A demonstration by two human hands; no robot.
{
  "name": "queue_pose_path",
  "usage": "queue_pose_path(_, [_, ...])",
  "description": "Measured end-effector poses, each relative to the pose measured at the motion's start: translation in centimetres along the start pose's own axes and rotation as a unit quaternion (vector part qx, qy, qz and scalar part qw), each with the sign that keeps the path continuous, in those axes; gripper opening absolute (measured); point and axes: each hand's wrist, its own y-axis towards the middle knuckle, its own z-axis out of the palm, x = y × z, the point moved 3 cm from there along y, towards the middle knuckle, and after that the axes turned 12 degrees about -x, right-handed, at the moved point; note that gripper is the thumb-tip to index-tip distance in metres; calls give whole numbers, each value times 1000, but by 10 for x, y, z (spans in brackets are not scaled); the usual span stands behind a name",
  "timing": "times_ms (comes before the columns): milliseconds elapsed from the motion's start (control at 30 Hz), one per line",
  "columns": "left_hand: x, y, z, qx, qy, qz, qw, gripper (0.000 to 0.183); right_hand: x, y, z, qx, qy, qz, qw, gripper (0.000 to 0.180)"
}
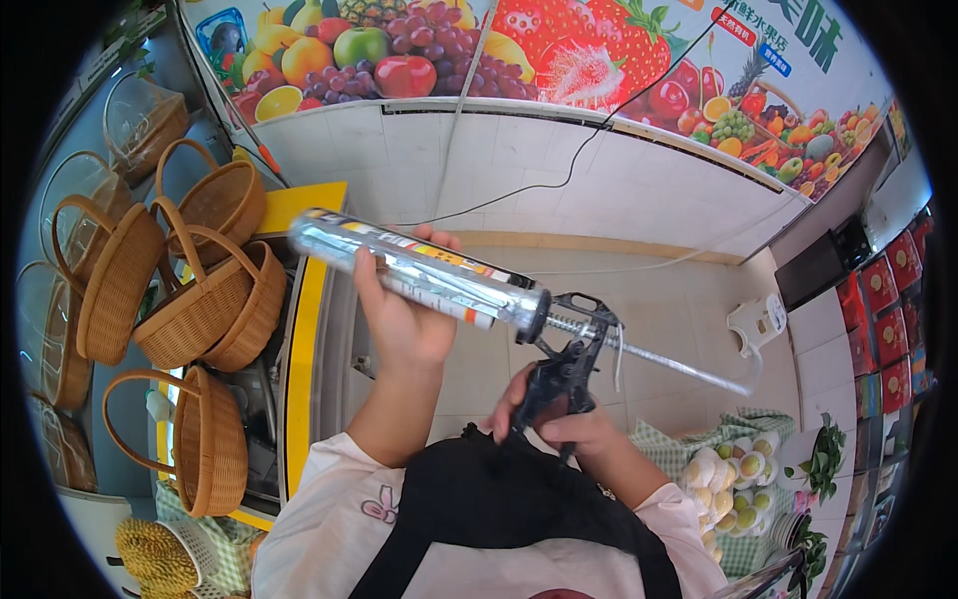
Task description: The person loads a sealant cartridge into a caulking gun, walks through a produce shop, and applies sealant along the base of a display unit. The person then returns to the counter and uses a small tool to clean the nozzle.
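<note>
A caulking gun is held tilted across my chest, its black handle low and its barrel end up to the left. My left hand supports the silvery barrel from below, with fingertips showing on the far side. Along the barrel lies a labelled sealant cartridge; whether it is fully seated, I cannot tell. Around the handle and trigger my right hand is closed, partly hidden by the black grip. The steel plunger rod sticks out behind toward the right, its end bent.
Wicker baskets crowd the yellow-edged counter at left. A durian sits below them. Wrapped fruit lies on checkered cloth at right, near a white stool. A black cable hangs across the white panel ahead.
</note>
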Motion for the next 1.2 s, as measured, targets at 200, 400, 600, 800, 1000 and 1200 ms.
queue_pose_path(200, [7, 17, -9, -102, -61, -12, 993, 38, -11, 8, 12, -80, 90, 26, 992, 70])
queue_pose_path(400, [4, 24, -9, -33, -82, 55, 995, 41, -23, 5, 13, -107, 132, 44, 984, 54])
queue_pose_path(600, [5, 28, -5, 18, -111, 41, 993, 45, -30, -1, -10, -160, 1, 9, 987, 42])
queue_pose_path(800, [6, 26, -5, 31, -84, 12, 996, 47, -28, -1, -23, -157, -128, -29, 979, 39])
queue_pose_path(1000, [8, 22, -2, 32, -127, -44, 990, 48, -33, 9, -16, -34, -77, -55, 995, 66])
queue_pose_path(1200, [8, 17, 7, 74, -122, -26, 989, 51, -27, 7, -10, -50, -192, -54, 979, 56])
